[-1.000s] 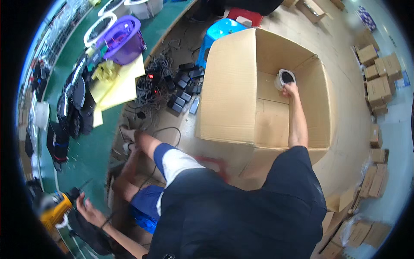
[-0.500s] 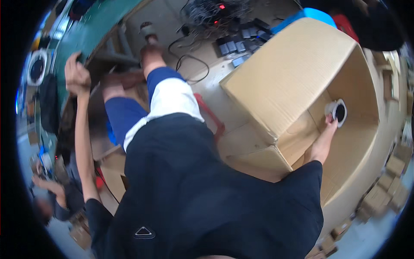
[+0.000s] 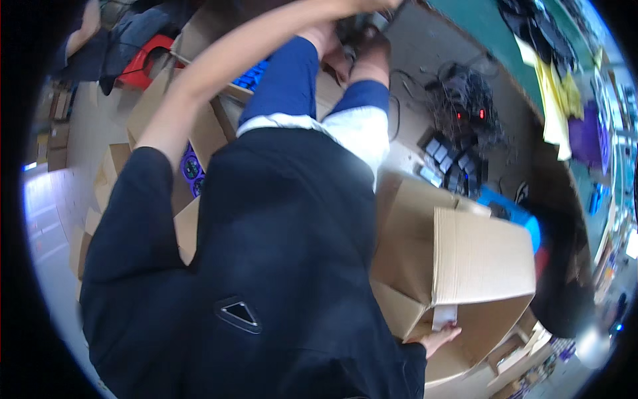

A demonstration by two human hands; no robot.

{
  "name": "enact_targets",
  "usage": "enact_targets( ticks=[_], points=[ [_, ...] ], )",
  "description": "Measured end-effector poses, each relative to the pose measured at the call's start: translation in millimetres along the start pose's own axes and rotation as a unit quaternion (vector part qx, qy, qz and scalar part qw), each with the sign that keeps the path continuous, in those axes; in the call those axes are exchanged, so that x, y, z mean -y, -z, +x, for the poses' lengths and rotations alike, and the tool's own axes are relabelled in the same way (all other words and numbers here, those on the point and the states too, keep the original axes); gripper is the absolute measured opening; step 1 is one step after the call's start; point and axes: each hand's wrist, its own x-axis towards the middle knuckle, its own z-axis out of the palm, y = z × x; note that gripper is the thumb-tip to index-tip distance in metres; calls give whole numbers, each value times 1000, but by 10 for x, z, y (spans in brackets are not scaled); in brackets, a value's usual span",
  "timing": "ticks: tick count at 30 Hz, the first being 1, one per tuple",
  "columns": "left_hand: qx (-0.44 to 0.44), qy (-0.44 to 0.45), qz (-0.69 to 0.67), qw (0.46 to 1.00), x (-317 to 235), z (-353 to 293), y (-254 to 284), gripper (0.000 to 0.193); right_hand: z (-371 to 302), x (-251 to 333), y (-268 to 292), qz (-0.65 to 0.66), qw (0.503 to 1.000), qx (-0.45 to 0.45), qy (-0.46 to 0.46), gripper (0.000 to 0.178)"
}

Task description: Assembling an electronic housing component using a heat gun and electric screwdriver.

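Note:
My right hand (image 3: pixel 440 340) reaches into the open mouth of a large cardboard box (image 3: pixel 485 259) lying at my right. Its fingers are closed at the lower edge of a pale white object (image 3: pixel 444 316). The box wall hides part of that object. My left arm stretches up across the view, and my left hand (image 3: pixel 364 5) is at the top edge, beside a dark, blurred thing close to my feet. The frame's edge and blur hide the left fingers.
A cable tangle (image 3: pixel 468 100) with red lights lies ahead, beside several small dark blocks (image 3: pixel 445 154). A blue bin (image 3: pixel 508 206) stands behind the large box. At left are an open carton with purple-rimmed round parts (image 3: pixel 192 169) and a red stool (image 3: pixel 147 63).
The view has swung round. My left arm has gone from hanging out at the left to stretching forward past my legs. My right hand stays inside the box with the white object.

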Motion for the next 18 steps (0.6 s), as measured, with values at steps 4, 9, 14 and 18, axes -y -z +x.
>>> enact_targets(
  ticks=[4, 9, 14, 18],
  points=[
    [-111, -77, -34, 990, 110, -132, -311, 20, -216, 370, -499, -11, 996, 58, 63, 43],
    [-104, -54, -127, 985, 85, -155, -225, 16, -605, 835, -587, -37, 982, 93, 159, 42],
    [-141, -3, -372, 917, -31, -329, 35, 14, -1358, 949, -1234, -82, 957, 153, 231, 41],
    [-54, 135, -618, 773, -547, -723, 234, 16, -2488, 653, -978, -120, 949, 98, 274, 40]
  ],
)
